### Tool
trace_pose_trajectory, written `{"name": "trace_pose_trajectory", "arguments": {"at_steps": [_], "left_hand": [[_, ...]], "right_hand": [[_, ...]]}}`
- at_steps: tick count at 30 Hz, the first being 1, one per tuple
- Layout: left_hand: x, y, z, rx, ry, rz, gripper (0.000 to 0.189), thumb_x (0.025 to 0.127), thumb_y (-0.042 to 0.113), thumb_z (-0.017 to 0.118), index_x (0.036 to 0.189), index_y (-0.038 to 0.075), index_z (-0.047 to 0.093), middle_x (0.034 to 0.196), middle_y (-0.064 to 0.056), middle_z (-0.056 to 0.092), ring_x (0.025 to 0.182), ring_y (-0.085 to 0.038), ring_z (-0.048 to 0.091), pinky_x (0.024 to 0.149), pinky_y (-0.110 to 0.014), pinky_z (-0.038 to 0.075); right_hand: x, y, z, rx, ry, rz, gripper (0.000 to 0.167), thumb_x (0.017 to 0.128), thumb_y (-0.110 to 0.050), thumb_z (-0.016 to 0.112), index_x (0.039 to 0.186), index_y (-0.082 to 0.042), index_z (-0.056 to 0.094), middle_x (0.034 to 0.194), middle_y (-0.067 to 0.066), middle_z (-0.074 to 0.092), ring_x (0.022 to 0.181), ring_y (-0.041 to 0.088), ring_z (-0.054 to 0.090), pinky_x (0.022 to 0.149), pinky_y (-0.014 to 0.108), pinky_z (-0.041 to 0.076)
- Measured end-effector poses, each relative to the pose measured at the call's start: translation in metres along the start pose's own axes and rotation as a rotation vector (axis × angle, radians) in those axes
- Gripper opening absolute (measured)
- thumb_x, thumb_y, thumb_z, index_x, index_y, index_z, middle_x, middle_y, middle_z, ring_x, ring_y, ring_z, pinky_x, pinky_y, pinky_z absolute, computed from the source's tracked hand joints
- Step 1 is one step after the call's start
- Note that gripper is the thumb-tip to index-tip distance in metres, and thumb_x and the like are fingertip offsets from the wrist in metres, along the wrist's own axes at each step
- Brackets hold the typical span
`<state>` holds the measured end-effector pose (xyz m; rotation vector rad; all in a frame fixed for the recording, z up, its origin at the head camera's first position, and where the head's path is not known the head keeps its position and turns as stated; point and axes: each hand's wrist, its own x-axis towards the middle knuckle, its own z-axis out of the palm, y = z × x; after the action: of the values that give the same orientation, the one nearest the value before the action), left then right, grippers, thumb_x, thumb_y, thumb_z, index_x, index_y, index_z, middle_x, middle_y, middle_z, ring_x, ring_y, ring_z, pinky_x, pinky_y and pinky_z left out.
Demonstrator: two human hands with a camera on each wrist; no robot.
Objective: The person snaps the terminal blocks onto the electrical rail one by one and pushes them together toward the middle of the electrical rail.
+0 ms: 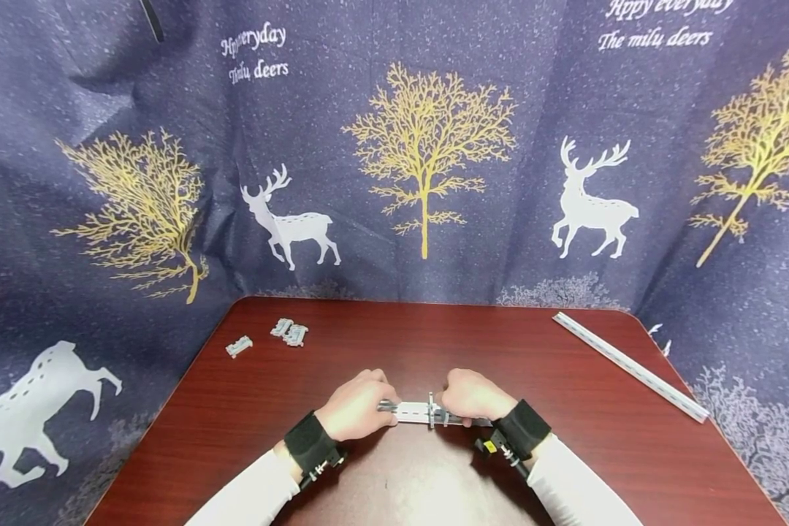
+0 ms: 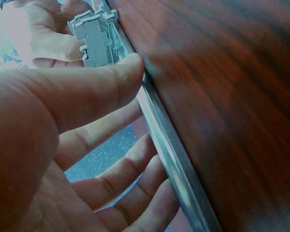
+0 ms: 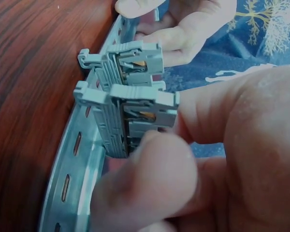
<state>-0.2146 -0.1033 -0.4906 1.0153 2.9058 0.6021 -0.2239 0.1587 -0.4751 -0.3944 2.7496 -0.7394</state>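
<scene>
A slotted metal DIN rail lies crosswise between the two hands, close over the table. My left hand grips its left part, with the thumb along one edge and the fingers against the other side. Two grey terminal blocks stand on the rail side by side, the nearer block just in front of the farther block in the right wrist view. My right hand pinches the nearer block between thumb and forefinger; its lower end is hidden behind the thumb.
Several loose grey terminal blocks lie at the back left of the reddish-brown table. Along the right side a longer slotted rail rests at a slant. A dark blue curtain with deer and trees hangs behind the table.
</scene>
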Motion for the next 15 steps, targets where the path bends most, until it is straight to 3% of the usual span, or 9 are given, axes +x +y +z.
{"name": "trace_pose_trajectory", "arguments": {"at_steps": [15], "left_hand": [[-0.0011, 0.0003, -0.0005, 0.004, 0.01, 0.001, 0.015, 0.087, 0.025, 0.093, 0.1, 0.02, 0.086, 0.092, 0.004, 0.062, 0.086, -0.012, 0.051, 0.071, -0.027, 0.044]], "right_hand": [[-0.002, -0.0005, -0.001, -0.051, -0.038, -0.026, 0.031, 0.096, -0.017, 0.066, 0.065, -0.016, 0.061, 0.057, 0.003, 0.062, 0.036, 0.009, 0.058, 0.043, 0.024, 0.041]]}}
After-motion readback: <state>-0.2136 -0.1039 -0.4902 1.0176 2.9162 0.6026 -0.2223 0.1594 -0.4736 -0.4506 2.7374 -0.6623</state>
